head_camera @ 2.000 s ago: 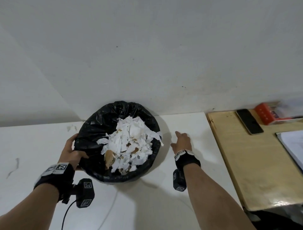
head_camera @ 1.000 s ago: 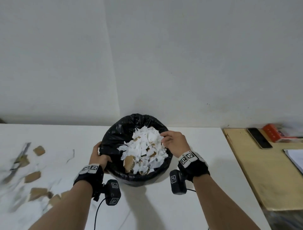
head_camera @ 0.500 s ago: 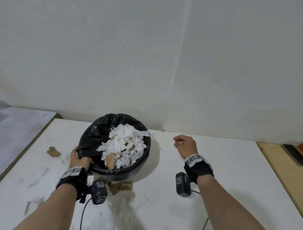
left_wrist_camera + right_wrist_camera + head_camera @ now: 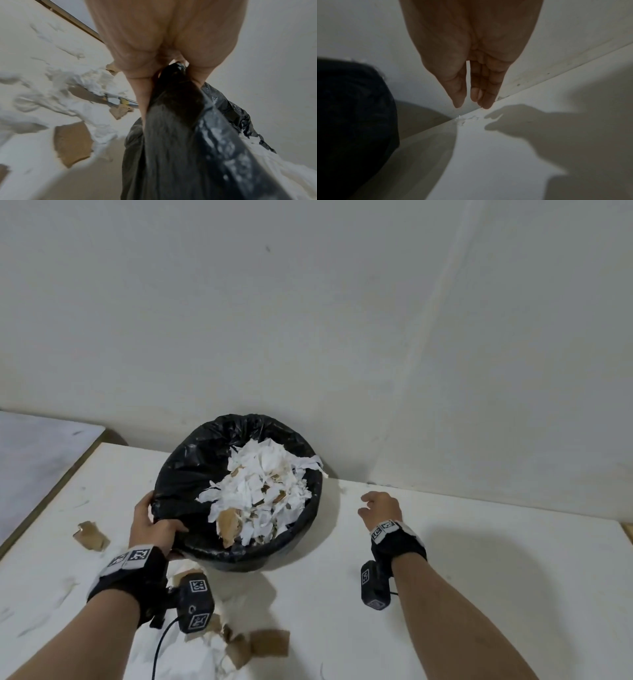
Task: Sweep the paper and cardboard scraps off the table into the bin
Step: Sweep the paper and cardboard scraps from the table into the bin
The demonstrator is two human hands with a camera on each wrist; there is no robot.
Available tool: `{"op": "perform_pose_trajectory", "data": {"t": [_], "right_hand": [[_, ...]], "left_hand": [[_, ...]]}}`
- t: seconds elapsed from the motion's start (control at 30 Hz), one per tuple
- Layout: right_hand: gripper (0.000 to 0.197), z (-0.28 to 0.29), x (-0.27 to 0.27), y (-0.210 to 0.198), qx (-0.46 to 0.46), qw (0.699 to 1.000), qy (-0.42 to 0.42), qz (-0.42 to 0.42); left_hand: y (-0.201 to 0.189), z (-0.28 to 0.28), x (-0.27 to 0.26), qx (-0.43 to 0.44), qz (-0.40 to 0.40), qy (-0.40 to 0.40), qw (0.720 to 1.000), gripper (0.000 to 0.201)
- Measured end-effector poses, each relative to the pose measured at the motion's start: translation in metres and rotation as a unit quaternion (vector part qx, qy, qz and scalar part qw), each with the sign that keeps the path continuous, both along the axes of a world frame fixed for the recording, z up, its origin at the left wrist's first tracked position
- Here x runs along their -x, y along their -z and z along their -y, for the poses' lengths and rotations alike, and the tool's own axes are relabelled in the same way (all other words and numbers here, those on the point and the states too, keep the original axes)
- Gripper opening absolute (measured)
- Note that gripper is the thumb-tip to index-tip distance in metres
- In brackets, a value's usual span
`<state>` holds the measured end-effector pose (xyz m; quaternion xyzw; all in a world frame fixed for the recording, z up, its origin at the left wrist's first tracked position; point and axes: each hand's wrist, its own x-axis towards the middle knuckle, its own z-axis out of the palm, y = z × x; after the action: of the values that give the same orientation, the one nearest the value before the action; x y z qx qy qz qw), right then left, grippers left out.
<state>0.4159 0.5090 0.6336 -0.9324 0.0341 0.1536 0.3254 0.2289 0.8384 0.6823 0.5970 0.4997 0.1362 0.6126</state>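
A round bin [image 4: 191, 474] with a black liner stands on the white table [image 4: 479, 594] against the wall, heaped with torn white paper and brown cardboard [image 4: 260, 494]. My left hand [image 4: 150, 525] grips its near left rim, thumb inside; the left wrist view shows the fingers pinching the black liner [image 4: 180, 135]. My right hand [image 4: 380, 508] hovers to the right of the bin, fingers relaxed and holding nothing, its fingertips [image 4: 458, 104] just above the table near the wall. Loose scraps lie on the table: a cardboard piece [image 4: 90, 535] to the left and a mixed pile [image 4: 239, 645] under my left wrist.
The wall runs close behind the bin. A grey surface [image 4: 34, 457] adjoins the table's left edge, with a wooden strip between. More white paper [image 4: 68, 94] and cardboard [image 4: 72, 143] lie left of the bin. The bin's dark side [image 4: 351, 108] fills the left of the right wrist view.
The bin has travelled left along the table to the scattered scraps. My right hand, on the rim a second ago, has let go and hangs free to the right. The left hand keeps its grip.
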Motion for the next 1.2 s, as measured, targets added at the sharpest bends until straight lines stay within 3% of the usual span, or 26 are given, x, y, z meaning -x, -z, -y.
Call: {"op": "perform_pose_trajectory", "data": {"t": [0.23, 0.37, 0.47, 0.57, 0.67, 0.77, 0.87, 0.93, 1.07, 1.13, 1.2], "right_hand": [[0.048, -0.041, -0.044, 0.044, 0.127, 0.985, -0.114, 0.015], [0.024, -0.055, -0.045, 0.048, 0.171, 0.972, -0.159, 0.035], [0.02, -0.056, -0.042, 0.044, 0.166, 0.974, -0.154, 0.015], [0.028, -0.052, -0.034, 0.043, 0.101, 0.99, -0.102, -0.01], [0.026, -0.052, -0.021, 0.037, -0.029, 0.998, -0.05, -0.012], [0.03, -0.059, -0.008, 0.006, -0.154, 0.987, -0.007, 0.038], [0.016, -0.078, 0.008, -0.042, -0.237, 0.969, -0.018, 0.074], [0.022, -0.093, 0.029, -0.07, -0.255, 0.961, -0.061, 0.085], [0.046, -0.121, 0.086, -0.098, -0.207, 0.957, -0.193, 0.059], [0.051, -0.123, 0.11, -0.103, -0.199, 0.96, -0.178, 0.083], [0.045, -0.116, 0.134, -0.108, -0.228, 0.96, -0.109, 0.121]], "left_hand": [[0.028, -0.021, -0.026, 0.02, 0.015, -0.006, 1.0, 0.087], [0.032, -0.024, -0.019, 0.027, 0.012, -0.005, 1.0, 0.086], [0.03, -0.026, -0.014, 0.03, 0.011, -0.008, 0.999, 0.086], [0.029, -0.028, -0.005, 0.04, 0.012, -0.018, 0.999, 0.088], [0.025, -0.026, 0.004, 0.04, 0.004, -0.029, 0.999, 0.088], [0.019, -0.022, 0.015, 0.024, -0.002, -0.035, 0.999, 0.084], [0.01, -0.019, 0.027, 0.01, -0.002, -0.04, 0.999, 0.083], [0.004, -0.018, 0.036, 0.013, 0.0, -0.042, 0.999, 0.083], [-0.01, -0.014, 0.06, 0.011, -0.001, -0.029, 1.0, 0.083], [-0.018, -0.015, 0.075, 0.01, 0.004, -0.011, 1.0, 0.084], [-0.025, -0.022, 0.093, 0.007, 0.002, -0.001, 1.0, 0.085]]}}
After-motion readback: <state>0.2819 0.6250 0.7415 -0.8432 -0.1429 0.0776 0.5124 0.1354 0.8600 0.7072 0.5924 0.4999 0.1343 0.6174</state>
